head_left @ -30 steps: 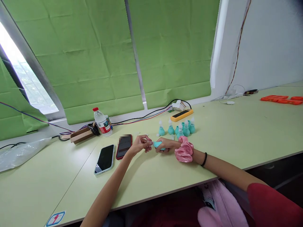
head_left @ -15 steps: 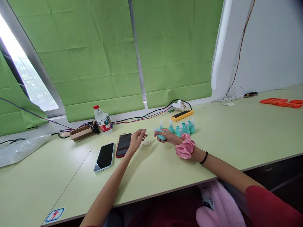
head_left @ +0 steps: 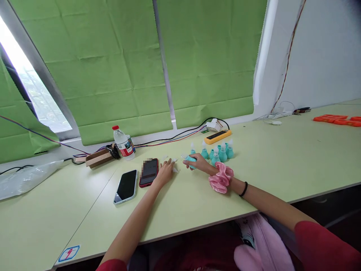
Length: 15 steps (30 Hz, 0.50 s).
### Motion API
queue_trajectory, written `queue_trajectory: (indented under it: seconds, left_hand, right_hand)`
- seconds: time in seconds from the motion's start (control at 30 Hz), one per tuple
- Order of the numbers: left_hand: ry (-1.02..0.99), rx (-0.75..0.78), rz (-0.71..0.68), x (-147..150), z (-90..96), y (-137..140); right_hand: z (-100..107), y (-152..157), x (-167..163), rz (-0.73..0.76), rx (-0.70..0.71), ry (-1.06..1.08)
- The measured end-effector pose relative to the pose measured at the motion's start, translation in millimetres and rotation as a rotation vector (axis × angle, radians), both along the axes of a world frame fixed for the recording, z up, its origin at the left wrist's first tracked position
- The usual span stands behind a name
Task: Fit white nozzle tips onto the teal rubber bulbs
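Note:
My right hand is wrapped round a teal squeeze bulb, whose clear nozzle end points left. Flat on the table, my left hand has its fingers stretched out and touches small translucent plastic tips lying there. One more loose tip is beside its fingers. Just beyond my right hand stand several teal bulbs, some topped with clear nozzles and some with bare openings. A pink scrunchie circles my right wrist.
Left of my left hand lie a red-cased phone and a pale-cased phone. Behind them stand a water bottle and a cardboard box. A yellow device and cables are at the back; orange pieces lie far right.
My left hand has come down from above the table onto the loose tips, its fingers spreading. My right hand still holds the teal bulb, now tilted a little differently.

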<state>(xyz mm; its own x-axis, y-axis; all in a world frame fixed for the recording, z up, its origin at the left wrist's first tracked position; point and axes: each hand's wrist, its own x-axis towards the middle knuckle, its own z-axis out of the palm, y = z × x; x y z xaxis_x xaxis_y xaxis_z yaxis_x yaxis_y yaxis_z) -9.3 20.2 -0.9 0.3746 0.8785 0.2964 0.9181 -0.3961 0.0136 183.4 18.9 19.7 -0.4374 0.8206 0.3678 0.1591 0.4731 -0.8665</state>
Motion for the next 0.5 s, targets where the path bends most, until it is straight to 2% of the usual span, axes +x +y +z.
queue_trajectory:
  seconds: [0.13,0.33,0.43,0.5]
  left_hand:
    - [0.048,0.110,0.031,-1.5,-4.4,4.7]
    - [0.170,0.158,0.241,1.7,-1.1,1.4]
    - [0.209,0.242,0.223,3.9,4.4,-2.0]
    - [0.218,0.233,0.166,5.1,7.0,-3.2]
  right_hand:
    - [-6.2,2.4,0.2,0.028,0.046,-0.099]
    - [-9.3,-3.3,-0.3,0.125,0.100,-0.260]
    - [-9.5,-5.2,-0.7,0.139,0.129,-0.316]
    - [-10.1,-5.5,-1.0,0.114,0.185,-0.338]
